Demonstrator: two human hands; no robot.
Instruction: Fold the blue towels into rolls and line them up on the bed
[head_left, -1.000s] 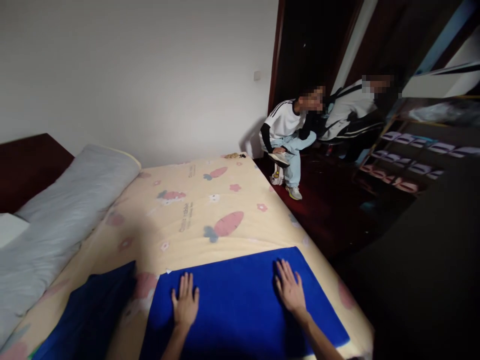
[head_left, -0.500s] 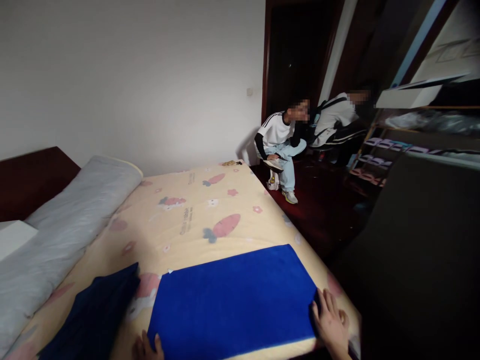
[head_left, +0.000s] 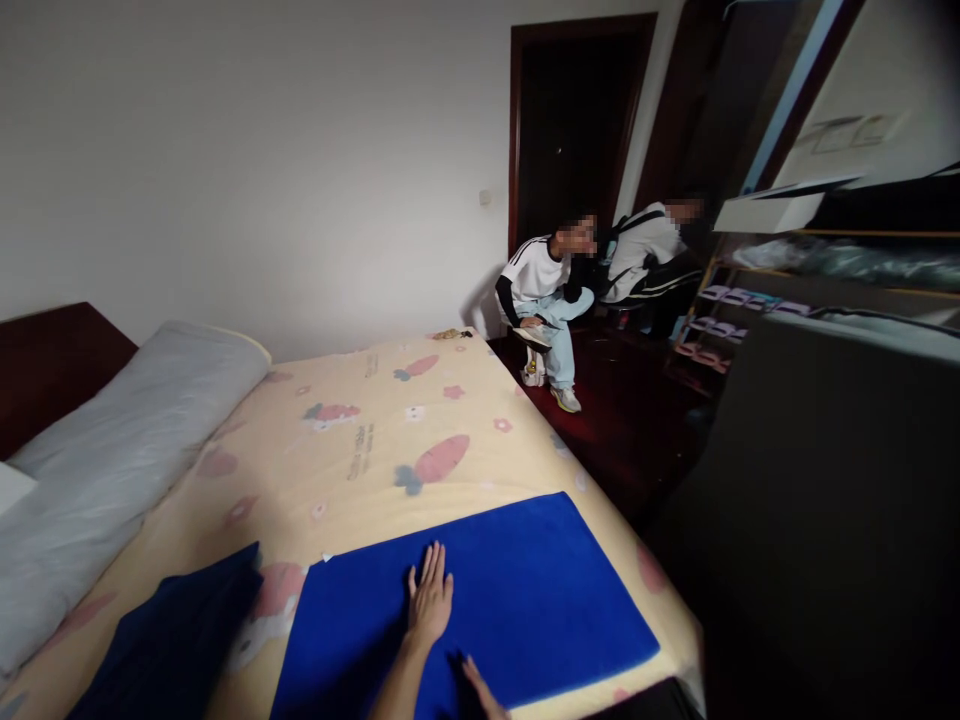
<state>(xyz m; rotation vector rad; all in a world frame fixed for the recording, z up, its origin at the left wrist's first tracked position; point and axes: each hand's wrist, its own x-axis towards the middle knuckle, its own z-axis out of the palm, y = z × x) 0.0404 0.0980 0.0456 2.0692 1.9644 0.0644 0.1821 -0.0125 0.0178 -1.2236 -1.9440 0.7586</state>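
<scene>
lying flat across the near part of the bed (head_left: pixel 300 460), the blue cloth (head_left: pixel 540 600) is seen in the head view. the left hand (head_left: pixel 430 608) is laid open on the cloth, its fingers stretched out and nothing gripped. the right hand (head_left: pixel 486 692) is largely cut off by the near edge of the view, over the cloth; only part of it is shown, so how wide it is held cannot be told, nor whether the cloth is touched.

to the left, a dark cloth (head_left: pixel 165 640) is left crumpled on the bed, apart from the blue one. a grey pillow (head_left: pixel 142 430) is set farther left, by the headboard (head_left: pixel 60 370). beyond the bed's far right corner, two people are seated: one person (head_left: pixel 536 275) in front of a door (head_left: pixel 574 130), another person (head_left: pixel 645 245) farther right. slippers (head_left: pixel 720 326) are held on a rack (head_left: pixel 772 270) at right.
</scene>
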